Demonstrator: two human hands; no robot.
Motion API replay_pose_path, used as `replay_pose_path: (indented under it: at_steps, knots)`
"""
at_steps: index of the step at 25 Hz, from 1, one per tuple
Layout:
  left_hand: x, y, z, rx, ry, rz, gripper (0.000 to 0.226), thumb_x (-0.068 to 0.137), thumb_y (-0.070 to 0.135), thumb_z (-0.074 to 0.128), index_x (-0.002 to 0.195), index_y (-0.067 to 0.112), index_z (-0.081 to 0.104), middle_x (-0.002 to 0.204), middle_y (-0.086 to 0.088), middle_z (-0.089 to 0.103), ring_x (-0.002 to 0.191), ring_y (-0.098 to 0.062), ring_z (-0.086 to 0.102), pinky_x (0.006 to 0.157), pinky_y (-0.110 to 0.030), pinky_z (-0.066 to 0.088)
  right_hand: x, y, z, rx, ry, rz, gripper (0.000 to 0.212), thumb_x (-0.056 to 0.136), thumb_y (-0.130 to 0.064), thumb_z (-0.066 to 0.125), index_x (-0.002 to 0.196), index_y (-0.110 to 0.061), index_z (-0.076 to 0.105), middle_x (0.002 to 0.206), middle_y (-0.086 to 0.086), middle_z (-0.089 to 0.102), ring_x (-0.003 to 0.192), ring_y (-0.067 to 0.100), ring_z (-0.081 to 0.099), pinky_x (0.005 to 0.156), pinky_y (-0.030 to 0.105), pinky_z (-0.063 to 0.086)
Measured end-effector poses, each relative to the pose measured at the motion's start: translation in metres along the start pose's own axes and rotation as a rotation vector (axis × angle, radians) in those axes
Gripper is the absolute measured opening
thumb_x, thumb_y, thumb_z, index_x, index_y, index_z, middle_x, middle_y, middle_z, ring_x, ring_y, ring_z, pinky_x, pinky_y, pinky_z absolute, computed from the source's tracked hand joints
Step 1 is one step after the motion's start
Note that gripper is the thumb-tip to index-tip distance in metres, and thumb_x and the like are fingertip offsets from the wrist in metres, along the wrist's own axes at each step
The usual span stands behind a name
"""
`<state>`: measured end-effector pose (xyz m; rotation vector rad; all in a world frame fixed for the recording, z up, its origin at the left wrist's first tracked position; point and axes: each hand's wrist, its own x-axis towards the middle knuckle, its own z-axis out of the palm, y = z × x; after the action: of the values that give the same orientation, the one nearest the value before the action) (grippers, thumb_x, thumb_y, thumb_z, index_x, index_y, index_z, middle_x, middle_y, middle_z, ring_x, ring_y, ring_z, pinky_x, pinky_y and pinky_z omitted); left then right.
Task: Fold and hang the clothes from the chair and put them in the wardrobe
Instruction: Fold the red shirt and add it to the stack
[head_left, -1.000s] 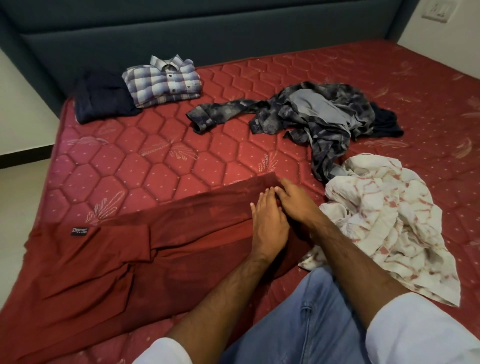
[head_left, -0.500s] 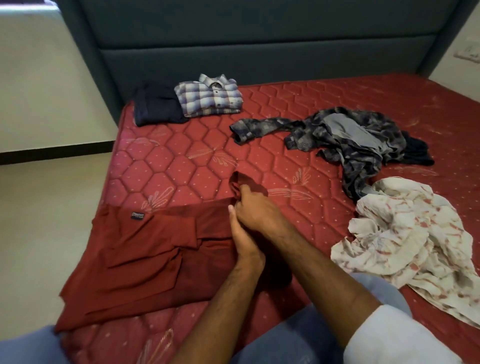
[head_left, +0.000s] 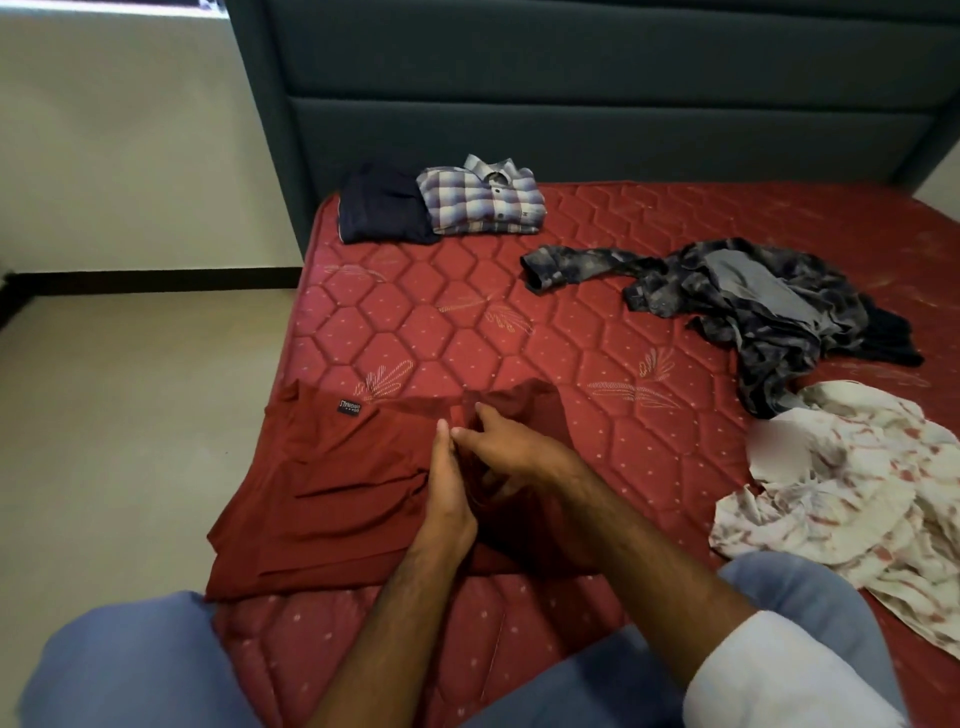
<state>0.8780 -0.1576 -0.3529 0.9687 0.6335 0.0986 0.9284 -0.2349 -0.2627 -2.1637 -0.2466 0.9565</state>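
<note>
A dark red garment (head_left: 332, 483) lies partly folded at the near left corner of the red mattress (head_left: 467, 332), its black label showing. My left hand (head_left: 447, 483) stands edge-on with straight fingers pressed on the garment's middle. My right hand (head_left: 504, 447) rests beside it on the folded-over right part, fingers spread and lightly bent; whether it pinches cloth I cannot tell. A folded plaid shirt (head_left: 483, 200) and a folded navy garment (head_left: 384, 208) sit near the headboard. A crumpled grey patterned shirt (head_left: 743, 301) and a crumpled white and red printed garment (head_left: 852, 478) lie to the right.
A dark teal padded headboard (head_left: 571, 104) rises behind the mattress. Beige floor (head_left: 130, 415) and a pale wall with a dark skirting lie to the left. My knees in blue jeans (head_left: 130, 670) rest at the mattress's near edge.
The garment's right end has been folded leftward over the middle, making the piece shorter. Both hands moved left with it, and my view swung left and up.
</note>
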Motion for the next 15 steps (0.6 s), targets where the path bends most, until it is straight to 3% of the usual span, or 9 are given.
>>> replay_pose_path:
  at_steps: [1, 3, 6, 7, 9, 12, 14, 15]
  knots:
    - [-0.001, 0.006, -0.004, -0.011, -0.016, -0.028, 0.048, 0.096, 0.070, 0.039, 0.105, 0.028, 0.061, 0.105, 0.011, 0.063, 0.089, -0.003, 0.064, 0.070, -0.019, 0.057, -0.009, 0.002, -0.005, 0.146, -0.055, -0.005, 0.061, 0.105, -0.036, 0.051, 0.157, -0.025, 0.022, 0.141, 0.009, 0.047, 0.099, 0.033, 0.067, 0.068, 0.047, 0.061]
    - [-0.003, 0.018, -0.010, -0.017, -0.033, -0.065, 0.032, 0.104, 0.048, 0.042, 0.107, 0.022, 0.062, 0.107, 0.004, 0.065, 0.088, -0.008, 0.066, 0.069, -0.022, 0.060, -0.024, 0.015, -0.023, 0.345, -0.078, -0.121, 0.047, 0.106, -0.018, 0.052, 0.150, -0.019, 0.036, 0.125, 0.005, 0.052, 0.100, 0.026, 0.062, 0.078, 0.040, 0.057]
    - [-0.019, 0.037, -0.016, -0.017, -0.028, -0.041, 0.007, 0.105, 0.019, 0.049, 0.109, 0.018, 0.055, 0.092, -0.002, 0.067, 0.074, -0.013, 0.067, 0.063, -0.035, 0.060, -0.034, 0.058, -0.050, 0.286, 0.188, -0.269, 0.032, 0.102, -0.013, 0.058, 0.134, -0.009, 0.055, 0.119, 0.005, 0.060, 0.105, 0.019, 0.060, 0.086, 0.028, 0.052]
    - [-0.021, 0.041, -0.020, 0.117, -0.014, -0.005, 0.017, 0.104, 0.016, 0.052, 0.120, 0.021, 0.050, 0.100, -0.003, 0.066, 0.082, -0.016, 0.067, 0.066, -0.038, 0.058, -0.036, 0.074, -0.053, 0.153, 0.240, -0.260, 0.032, 0.099, -0.017, 0.064, 0.130, -0.010, 0.058, 0.118, 0.005, 0.063, 0.105, 0.019, 0.061, 0.088, 0.028, 0.052]
    - [-0.017, 0.045, -0.033, 0.561, 0.004, 0.191, 0.045, 0.099, 0.013, 0.061, 0.140, 0.020, 0.042, 0.126, -0.009, 0.058, 0.103, -0.025, 0.065, 0.077, -0.042, 0.056, -0.039, 0.099, -0.039, -0.052, 0.152, -0.245, 0.043, 0.093, -0.026, 0.074, 0.131, -0.014, 0.059, 0.117, 0.003, 0.064, 0.104, 0.016, 0.062, 0.092, 0.031, 0.051]
    - [-0.004, 0.044, -0.044, 1.096, -0.034, 0.643, 0.053, 0.090, 0.016, 0.067, 0.140, 0.014, 0.052, 0.130, -0.007, 0.053, 0.114, -0.027, 0.057, 0.100, -0.042, 0.048, -0.036, 0.115, 0.003, -0.368, 0.090, -0.362, 0.063, 0.085, -0.035, 0.078, 0.141, -0.025, 0.050, 0.124, 0.001, 0.055, 0.112, 0.018, 0.057, 0.099, 0.034, 0.049]
    - [0.003, 0.048, -0.038, 1.299, -0.096, 0.690, 0.053, 0.087, 0.026, 0.064, 0.139, 0.022, 0.055, 0.132, -0.004, 0.052, 0.123, -0.029, 0.051, 0.102, -0.050, 0.045, -0.031, 0.117, 0.020, -0.413, 0.151, -0.451, 0.058, 0.084, -0.029, 0.075, 0.137, -0.027, 0.053, 0.118, -0.003, 0.058, 0.109, 0.015, 0.057, 0.097, 0.041, 0.050]
    - [0.007, 0.051, -0.033, 1.380, -0.104, 0.656, 0.052, 0.089, 0.028, 0.064, 0.140, 0.026, 0.053, 0.137, -0.003, 0.049, 0.126, -0.030, 0.048, 0.101, -0.052, 0.045, -0.031, 0.114, 0.022, -0.298, 0.089, -0.466, 0.051, 0.084, -0.020, 0.074, 0.133, -0.024, 0.058, 0.110, -0.004, 0.063, 0.100, 0.012, 0.060, 0.092, 0.041, 0.053]
